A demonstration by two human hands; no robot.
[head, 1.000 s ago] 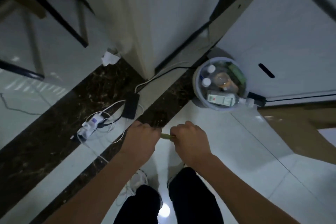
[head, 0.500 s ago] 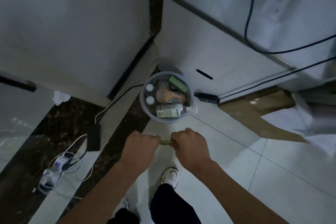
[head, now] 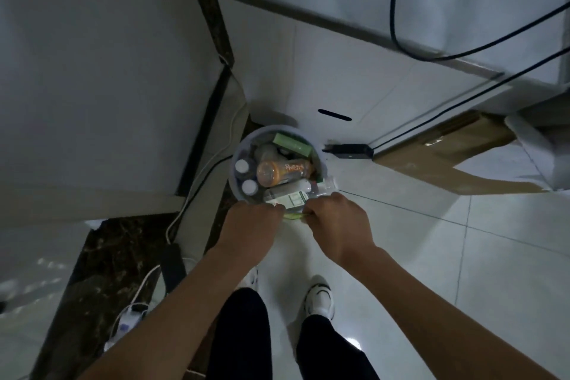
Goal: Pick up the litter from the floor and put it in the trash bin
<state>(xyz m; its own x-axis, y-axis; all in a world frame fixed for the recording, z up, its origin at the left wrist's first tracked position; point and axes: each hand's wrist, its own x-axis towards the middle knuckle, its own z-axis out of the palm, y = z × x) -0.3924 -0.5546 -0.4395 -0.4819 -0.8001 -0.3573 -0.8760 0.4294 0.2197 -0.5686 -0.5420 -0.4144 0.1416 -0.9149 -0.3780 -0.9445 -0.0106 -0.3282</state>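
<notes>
A small pale green piece of litter (head: 293, 215) is stretched between my two hands. My left hand (head: 249, 227) grips its left end and my right hand (head: 336, 219) grips its right end; most of it is hidden inside my fists. Both hands hover at the near rim of the round white trash bin (head: 239, 191), which stands on the floor in the corner. The bin holds an orange bottle (head: 282, 171), a green box (head: 291, 143), white-capped bottles and a labelled carton (head: 288, 197).
A white wall and dark skirting stand at the left, a white cabinet (head: 354, 83) behind the bin. Black cables hang at the upper right. A black adapter (head: 174, 265), white cords and a power strip (head: 126, 322) lie at the lower left. Flattened cardboard (head: 447, 163) lies at the right. My white shoes are below.
I have moved toward the bin; it now sits right beyond my hands. Both hands keep their hold on the green litter and have come up to the bin's near rim.
</notes>
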